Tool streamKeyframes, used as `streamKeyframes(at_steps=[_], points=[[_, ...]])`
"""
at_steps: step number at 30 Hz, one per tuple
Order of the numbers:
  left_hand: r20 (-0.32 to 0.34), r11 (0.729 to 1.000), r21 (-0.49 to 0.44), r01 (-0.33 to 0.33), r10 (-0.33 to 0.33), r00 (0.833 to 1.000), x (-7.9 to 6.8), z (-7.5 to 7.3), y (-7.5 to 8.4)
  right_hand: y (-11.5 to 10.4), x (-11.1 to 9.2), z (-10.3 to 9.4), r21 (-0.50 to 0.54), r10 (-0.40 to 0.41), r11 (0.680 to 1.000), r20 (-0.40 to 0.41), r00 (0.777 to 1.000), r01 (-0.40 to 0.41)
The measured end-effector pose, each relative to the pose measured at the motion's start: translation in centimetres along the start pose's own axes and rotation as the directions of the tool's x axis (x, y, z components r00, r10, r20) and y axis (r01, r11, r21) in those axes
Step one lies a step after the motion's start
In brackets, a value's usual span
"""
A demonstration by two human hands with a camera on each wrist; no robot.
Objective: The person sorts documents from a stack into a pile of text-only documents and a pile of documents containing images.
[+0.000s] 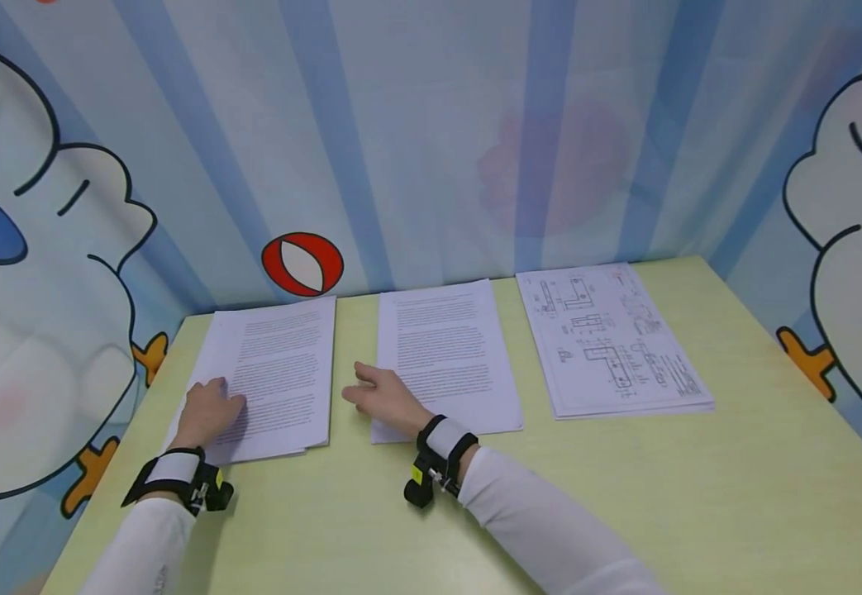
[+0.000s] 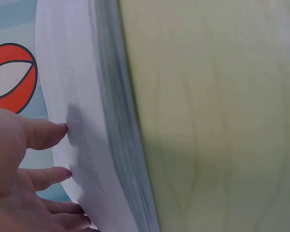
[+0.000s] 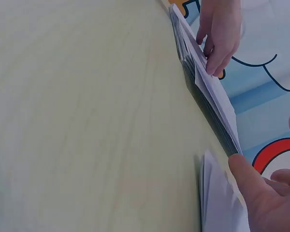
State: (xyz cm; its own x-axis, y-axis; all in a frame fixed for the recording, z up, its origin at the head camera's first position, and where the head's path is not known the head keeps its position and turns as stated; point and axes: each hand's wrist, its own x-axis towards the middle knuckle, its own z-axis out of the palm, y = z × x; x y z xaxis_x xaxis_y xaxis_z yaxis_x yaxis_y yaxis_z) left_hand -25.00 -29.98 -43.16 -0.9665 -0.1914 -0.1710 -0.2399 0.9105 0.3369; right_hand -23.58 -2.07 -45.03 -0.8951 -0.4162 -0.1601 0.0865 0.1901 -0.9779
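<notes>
My left hand point(image 1: 207, 413) rests its fingertips on the left side of a thick stack of printed text sheets point(image 1: 289, 372). In the left wrist view, the thumb and fingers of that hand point(image 2: 19, 169) reach over the top page. A few sheets along the stack's near edge sit slightly uneven. With nothing in its grasp, my right hand point(image 1: 388, 400) hovers at the left edge of a middle stack of text pages point(image 1: 445, 339), fingers stretched towards the left stack. The right wrist view shows this hand's fingers point(image 3: 246, 179) spread loosely above the paper.
A third stack, with technical drawings point(image 1: 609, 343) on top, lies at the right of the pale yellow table point(image 1: 624, 512). Blue striped cloth point(image 1: 431, 149) with cartoon figures hangs behind and at both sides. Each wrist carries a strapped camera.
</notes>
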Motion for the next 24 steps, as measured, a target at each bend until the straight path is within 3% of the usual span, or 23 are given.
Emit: streamKeyframes(at_steps=[9,14,19,24], points=[[0.050,0.999,-0.040,0.013,-0.011,0.999,-0.4,-0.1,0.1,0.1,0.7,2.5,0.254,0.077,0.963,0.063,0.995,-0.091],[0.059,0.999,-0.042,-0.005,0.008,0.998,-0.5,0.2,0.4,-0.1,1.0,3.3,0.363,0.040,0.929,0.105,0.994,-0.076],[0.068,0.999,-0.042,-0.024,0.026,0.997,-0.7,0.7,0.7,-0.1,1.2,3.5,0.375,0.030,0.925,0.084,0.996,-0.059],[0.070,0.998,-0.048,-0.042,0.045,0.997,-1.0,0.7,1.4,-0.1,1.3,3.6,0.330,0.065,0.942,0.000,0.998,-0.061]])
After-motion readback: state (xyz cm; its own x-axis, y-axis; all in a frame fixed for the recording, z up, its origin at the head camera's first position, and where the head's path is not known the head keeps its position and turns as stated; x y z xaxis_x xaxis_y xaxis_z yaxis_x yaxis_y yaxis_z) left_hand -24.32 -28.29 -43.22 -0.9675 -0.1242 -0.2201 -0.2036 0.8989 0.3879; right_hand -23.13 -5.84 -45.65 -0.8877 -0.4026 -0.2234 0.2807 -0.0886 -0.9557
